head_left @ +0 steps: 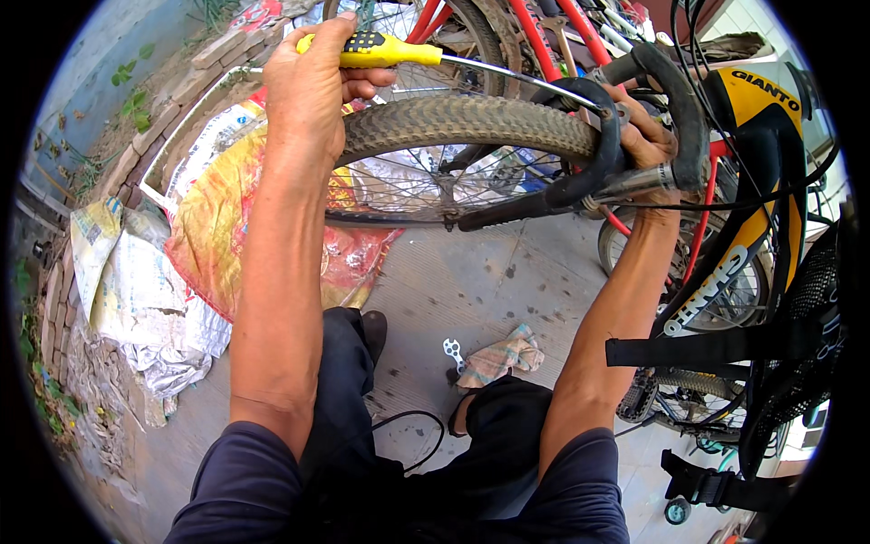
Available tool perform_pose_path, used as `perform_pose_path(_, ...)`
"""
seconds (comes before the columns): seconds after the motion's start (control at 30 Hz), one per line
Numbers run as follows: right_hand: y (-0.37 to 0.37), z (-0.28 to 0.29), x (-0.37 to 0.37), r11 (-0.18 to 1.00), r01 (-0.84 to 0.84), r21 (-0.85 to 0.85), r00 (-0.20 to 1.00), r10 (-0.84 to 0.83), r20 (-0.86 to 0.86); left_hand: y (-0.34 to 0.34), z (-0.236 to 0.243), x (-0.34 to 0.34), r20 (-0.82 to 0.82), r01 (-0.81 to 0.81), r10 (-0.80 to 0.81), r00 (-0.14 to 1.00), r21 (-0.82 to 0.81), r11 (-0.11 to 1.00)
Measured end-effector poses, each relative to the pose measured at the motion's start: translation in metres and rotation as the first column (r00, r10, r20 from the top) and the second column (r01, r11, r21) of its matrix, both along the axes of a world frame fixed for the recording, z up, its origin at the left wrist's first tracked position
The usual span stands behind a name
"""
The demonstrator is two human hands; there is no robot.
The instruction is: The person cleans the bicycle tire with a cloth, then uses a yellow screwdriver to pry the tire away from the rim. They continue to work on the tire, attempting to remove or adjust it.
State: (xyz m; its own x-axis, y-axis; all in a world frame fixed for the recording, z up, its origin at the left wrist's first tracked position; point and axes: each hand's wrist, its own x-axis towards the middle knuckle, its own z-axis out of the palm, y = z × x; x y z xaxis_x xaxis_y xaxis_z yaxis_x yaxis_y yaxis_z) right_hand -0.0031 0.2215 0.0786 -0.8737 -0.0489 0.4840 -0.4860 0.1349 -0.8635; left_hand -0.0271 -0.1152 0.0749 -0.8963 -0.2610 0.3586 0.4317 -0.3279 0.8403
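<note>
Left hand (313,77) is gripping yellow screwdriver (394,53) — shaft running rightward, tip lying at black fork (611,154); right hand (649,136) is clasping fork, sitting nearer tip.

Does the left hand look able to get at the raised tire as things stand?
Probably yes: the left hand is close to the tire with nothing visible between, though it holds a screwdriver.
</note>
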Motion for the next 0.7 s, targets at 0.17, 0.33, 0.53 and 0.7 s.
perform_pose_path(0.17, -0.003, 0.003, 0.003, 0.999, -0.035, -0.042, 0.999, 0.036, 0.028, 0.004, 0.003, 0.003, -0.014, -0.014, 0.014, 1.0, 0.002, 1.0)
perform_pose_path(0.33, -0.001, 0.0, 0.0, 1.0, -0.02, -0.004, 1.0, 0.02, -0.014, -0.003, 0.0, -0.001, 0.003, -0.042, 0.042, 0.999, 0.006, 0.999)
perform_pose_path(0.53, 0.004, -0.004, -0.003, 1.0, -0.01, 0.02, 1.0, 0.011, -0.013, 0.0, -0.002, -0.001, -0.01, -0.06, 0.06, 0.998, 0.001, 0.998)
perform_pose_path(0.7, 0.01, -0.005, -0.008, 0.998, -0.013, 0.06, 0.999, 0.016, -0.05, -0.001, -0.003, -0.002, -0.039, -0.08, 0.08, 0.996, 0.003, 0.997)
